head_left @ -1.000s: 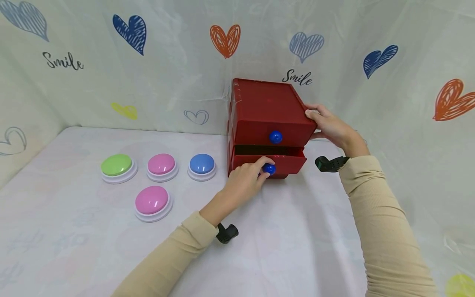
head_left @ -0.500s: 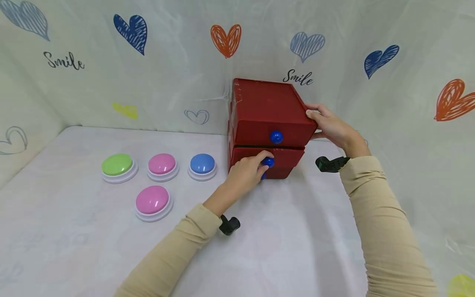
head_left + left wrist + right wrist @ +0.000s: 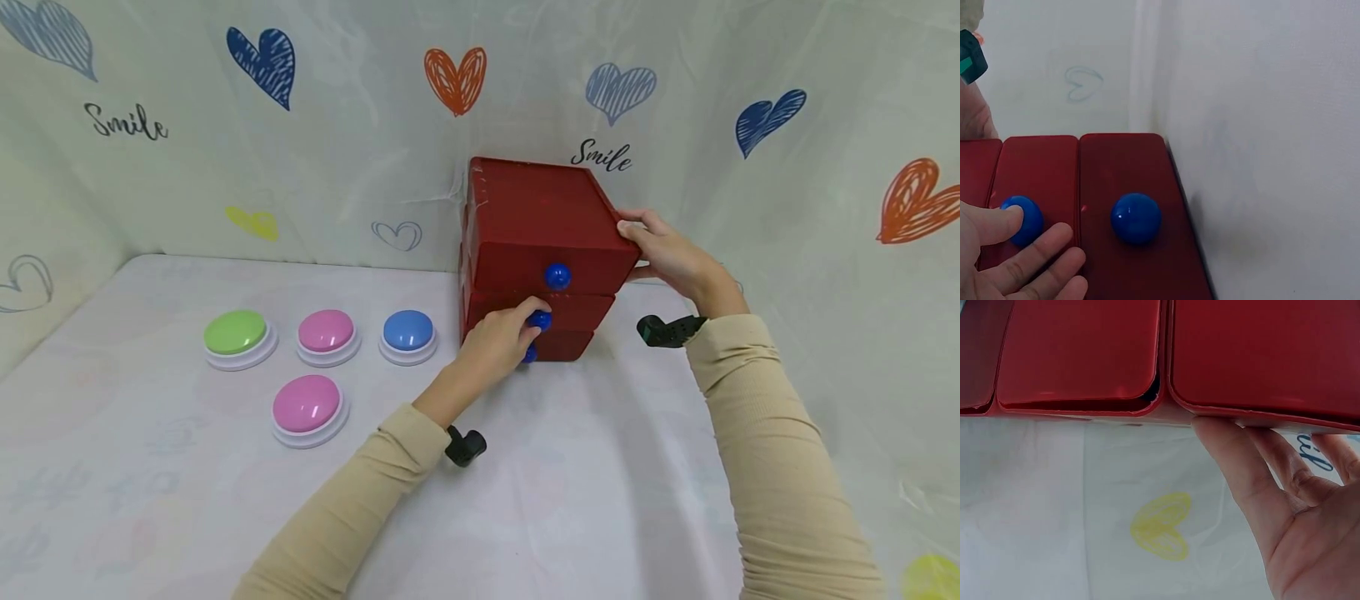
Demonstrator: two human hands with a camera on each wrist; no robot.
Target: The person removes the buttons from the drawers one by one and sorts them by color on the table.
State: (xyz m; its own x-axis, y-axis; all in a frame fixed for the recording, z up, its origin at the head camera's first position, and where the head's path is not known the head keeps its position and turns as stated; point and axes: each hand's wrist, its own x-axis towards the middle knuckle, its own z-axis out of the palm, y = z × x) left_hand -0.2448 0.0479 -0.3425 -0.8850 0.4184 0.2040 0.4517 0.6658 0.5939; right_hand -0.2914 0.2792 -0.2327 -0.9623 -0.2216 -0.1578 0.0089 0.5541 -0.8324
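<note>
A red cabinet [image 3: 543, 204] with three stacked drawers stands at the back of the table, a blue round knob on each front. My left hand [image 3: 495, 342] pinches the knob [image 3: 1030, 220] of the middle drawer [image 3: 581, 312], whose front sits about level with the others. The bottom drawer's knob [image 3: 1136, 218] shows beside that hand in the left wrist view. My right hand [image 3: 671, 254] rests against the cabinet's upper right side, and in the right wrist view its straight fingertips [image 3: 1225, 440] touch the side edge.
Left of the cabinet are push buttons on white bases: a green button [image 3: 236, 335], a blue button [image 3: 408, 333], a rear pink button [image 3: 327, 333] and a front pink button [image 3: 307, 406]. A white cloth with printed hearts [image 3: 455, 82] hangs behind.
The middle drawer has slid back into the cabinet, pushed by my left hand on its knob. My right hand has stayed at the cabinet's side.
</note>
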